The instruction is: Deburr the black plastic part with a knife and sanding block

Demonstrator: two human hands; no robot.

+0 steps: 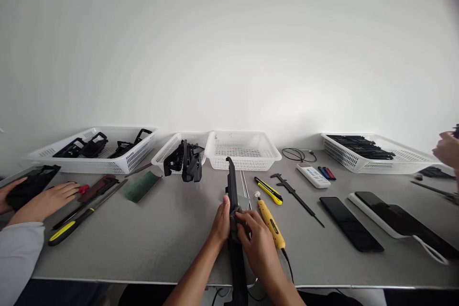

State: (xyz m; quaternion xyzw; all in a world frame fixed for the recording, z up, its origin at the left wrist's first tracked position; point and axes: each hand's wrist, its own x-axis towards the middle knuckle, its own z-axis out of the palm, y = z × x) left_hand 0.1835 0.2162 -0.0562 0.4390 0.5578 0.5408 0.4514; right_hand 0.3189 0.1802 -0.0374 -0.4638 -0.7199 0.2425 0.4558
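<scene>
My left hand (220, 224) is closed around the side of a long black plastic part (232, 182), which points away from me over the table's front edge. The fingers of my right hand (258, 244) are pinched and pressed to the part's middle. Under them shows a small dark grey piece (234, 225), perhaps folded sandpaper; most of it is hidden. Just right of my hands lies a yellow rotary tool (271, 224) with a pale round tip and a black cord. A yellow box cutter (268, 190) and a dark caliper (297, 198) rest beyond it.
White baskets with black parts stand at left (122, 166), centre (158, 160) and right (353, 165); another white basket (244, 164) is beside the centre one. Phones (349, 224) lie right. A co-worker's hands (53, 201) are near files (71, 229); another person's hand (446, 148) shows at far right.
</scene>
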